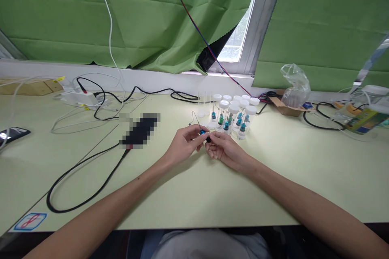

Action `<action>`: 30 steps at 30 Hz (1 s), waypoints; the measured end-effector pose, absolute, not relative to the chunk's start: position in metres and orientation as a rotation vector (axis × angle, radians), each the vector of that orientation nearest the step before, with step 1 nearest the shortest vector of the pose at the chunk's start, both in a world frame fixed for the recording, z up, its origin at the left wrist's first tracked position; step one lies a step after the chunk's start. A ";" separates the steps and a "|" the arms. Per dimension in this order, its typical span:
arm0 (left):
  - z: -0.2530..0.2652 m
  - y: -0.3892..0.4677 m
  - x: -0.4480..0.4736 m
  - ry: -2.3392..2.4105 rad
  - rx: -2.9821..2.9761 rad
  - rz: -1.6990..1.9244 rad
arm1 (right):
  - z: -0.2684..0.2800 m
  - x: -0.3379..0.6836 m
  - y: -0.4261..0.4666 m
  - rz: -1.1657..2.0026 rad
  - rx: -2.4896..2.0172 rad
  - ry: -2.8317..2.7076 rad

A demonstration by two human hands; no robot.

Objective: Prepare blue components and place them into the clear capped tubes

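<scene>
My left hand pinches a small shiny blue piece from which a thin bent wire sticks up, with a tiny dark bead at its end. Close against it, my right hand has its thumb and fingers closed on a small black piece. Whether the blue and black pieces are joined is hidden by my fingers. Just behind my hands stand several clear tubes with white caps, holding similar blue and green pieces on wires. An uncapped clear tube stands at their left.
A pixelated dark device with a looping black cable lies to the left. Behind it is a white power strip. At the back right are a cardboard box with a plastic bag, and a labelled container.
</scene>
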State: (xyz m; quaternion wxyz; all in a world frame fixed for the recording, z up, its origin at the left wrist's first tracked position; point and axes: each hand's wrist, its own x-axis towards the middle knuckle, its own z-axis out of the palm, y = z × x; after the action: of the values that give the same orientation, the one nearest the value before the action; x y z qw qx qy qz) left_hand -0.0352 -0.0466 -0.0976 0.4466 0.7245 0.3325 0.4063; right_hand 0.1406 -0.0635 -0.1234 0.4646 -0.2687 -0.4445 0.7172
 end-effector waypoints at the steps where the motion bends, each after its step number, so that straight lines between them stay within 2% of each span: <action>1: -0.097 -0.047 -0.035 0.819 1.801 1.003 | -0.123 0.141 -0.063 1.763 -0.663 -1.096; 30: -0.094 -0.049 -0.034 0.814 1.828 0.996 | -0.122 0.141 -0.064 1.782 -0.685 -1.101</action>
State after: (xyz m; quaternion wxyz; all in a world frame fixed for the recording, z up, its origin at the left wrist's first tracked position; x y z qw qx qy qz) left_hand -0.0344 -0.0486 -0.0942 0.4378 0.7352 0.3276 0.4006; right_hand 0.1411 -0.0642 -0.1218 0.4519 -0.2773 -0.4456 0.7214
